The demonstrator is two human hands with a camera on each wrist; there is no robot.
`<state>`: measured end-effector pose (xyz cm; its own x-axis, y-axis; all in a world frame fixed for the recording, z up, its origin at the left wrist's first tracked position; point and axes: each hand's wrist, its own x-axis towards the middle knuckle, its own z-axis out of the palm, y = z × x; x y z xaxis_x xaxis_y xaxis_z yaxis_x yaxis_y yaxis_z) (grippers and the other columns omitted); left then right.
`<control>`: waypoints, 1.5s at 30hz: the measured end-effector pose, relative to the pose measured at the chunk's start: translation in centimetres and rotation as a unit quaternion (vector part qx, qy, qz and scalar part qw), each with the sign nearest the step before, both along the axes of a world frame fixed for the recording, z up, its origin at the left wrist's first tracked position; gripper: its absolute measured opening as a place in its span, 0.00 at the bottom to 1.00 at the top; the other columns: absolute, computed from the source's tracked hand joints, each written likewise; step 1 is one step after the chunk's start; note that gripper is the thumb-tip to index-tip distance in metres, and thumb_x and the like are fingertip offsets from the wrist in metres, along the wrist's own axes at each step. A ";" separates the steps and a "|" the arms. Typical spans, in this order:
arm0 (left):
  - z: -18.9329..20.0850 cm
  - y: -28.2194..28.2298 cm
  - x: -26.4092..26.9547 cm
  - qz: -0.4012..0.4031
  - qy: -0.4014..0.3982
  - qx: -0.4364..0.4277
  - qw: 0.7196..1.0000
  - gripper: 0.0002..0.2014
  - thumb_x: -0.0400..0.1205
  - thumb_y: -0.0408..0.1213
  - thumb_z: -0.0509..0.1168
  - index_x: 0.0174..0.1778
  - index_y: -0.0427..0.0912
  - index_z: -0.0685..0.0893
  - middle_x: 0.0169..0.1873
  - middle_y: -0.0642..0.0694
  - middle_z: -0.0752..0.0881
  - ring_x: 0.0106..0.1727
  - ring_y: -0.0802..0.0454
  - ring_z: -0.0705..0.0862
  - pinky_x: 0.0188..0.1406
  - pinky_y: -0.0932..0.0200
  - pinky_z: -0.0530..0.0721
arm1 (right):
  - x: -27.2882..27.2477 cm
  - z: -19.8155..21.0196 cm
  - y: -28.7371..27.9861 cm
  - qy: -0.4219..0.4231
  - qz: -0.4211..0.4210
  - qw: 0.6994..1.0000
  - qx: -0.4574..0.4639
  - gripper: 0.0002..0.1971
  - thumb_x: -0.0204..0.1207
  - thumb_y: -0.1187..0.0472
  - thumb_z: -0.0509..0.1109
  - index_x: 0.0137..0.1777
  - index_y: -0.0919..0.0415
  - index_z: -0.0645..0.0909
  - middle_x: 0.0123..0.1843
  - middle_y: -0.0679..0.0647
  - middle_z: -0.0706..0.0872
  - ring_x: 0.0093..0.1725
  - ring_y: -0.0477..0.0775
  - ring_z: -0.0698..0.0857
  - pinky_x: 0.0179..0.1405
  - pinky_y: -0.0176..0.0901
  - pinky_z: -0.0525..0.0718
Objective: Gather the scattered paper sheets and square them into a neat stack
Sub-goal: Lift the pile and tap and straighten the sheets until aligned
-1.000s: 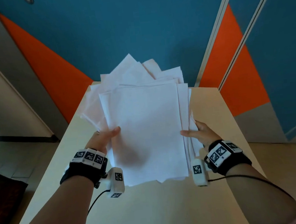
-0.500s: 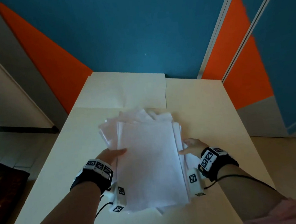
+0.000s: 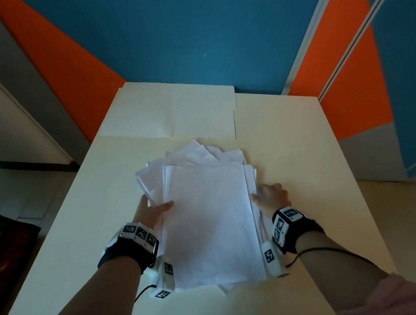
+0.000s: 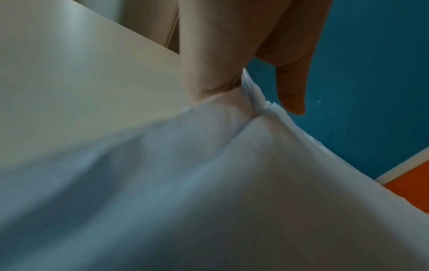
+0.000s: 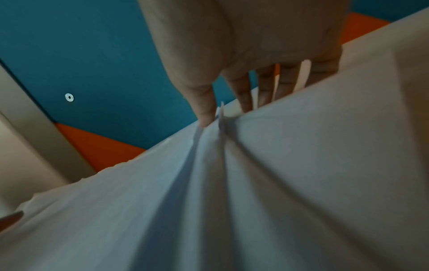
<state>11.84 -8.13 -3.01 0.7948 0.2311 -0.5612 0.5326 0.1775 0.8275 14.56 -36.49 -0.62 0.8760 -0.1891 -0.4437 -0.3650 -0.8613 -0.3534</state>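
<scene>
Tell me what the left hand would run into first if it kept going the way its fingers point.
Likely nothing new: the left hand already grips the paper stack.

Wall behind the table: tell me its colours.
The wall is teal blue with orange panels, clearest in the head view.

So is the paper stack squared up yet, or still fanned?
Still fanned: the paper stack shows corners splaying at its far end while both hands, left and right, grip its sides.
</scene>
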 end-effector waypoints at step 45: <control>11.4 1.4 3.9 -0.086 -0.214 0.017 0.973 0.28 0.42 0.52 0.85 0.36 0.46 0.93 0.40 0.49 0.93 0.47 0.50 0.92 0.47 0.57 0.88 | 0.8 9.9 0.7 -0.180 -0.062 0.864 0.466 0.13 0.72 0.45 0.70 0.54 0.48 0.82 0.60 0.47 0.87 0.65 0.49 0.82 0.75 0.53 0.72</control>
<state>15.70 -6.77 8.38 0.9824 0.0865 -0.1657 0.1584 0.0857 0.9837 15.33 -35.75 9.27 0.9875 0.0001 -0.1575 -0.1566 -0.1041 -0.9822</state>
